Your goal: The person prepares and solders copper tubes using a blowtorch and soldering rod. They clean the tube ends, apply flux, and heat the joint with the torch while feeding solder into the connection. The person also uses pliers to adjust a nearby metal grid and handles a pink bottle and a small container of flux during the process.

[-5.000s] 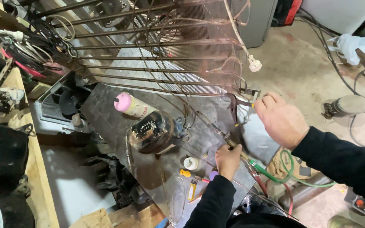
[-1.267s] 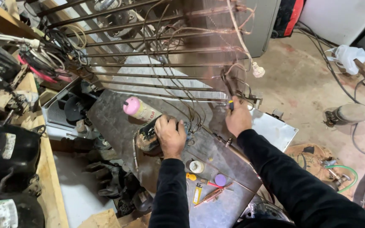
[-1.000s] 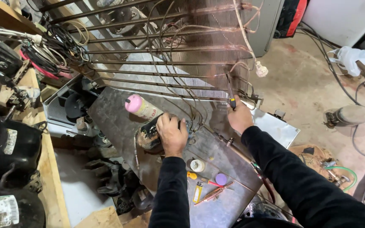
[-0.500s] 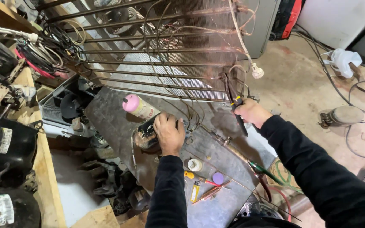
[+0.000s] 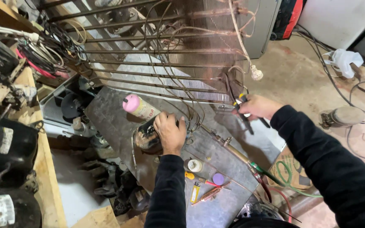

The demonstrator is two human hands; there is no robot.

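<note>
Now keep your left hand (image 5: 170, 133) clamped on the dark compressor (image 5: 148, 134) while your right hand (image 5: 256, 107) grips the pliers (image 5: 245, 113) squarely at the copper tubing (image 5: 178, 90).

Stained concrete floor (image 5: 305, 80) (cables strewn), seemingly wooden bench (image 5: 43, 169) alongside.
</note>
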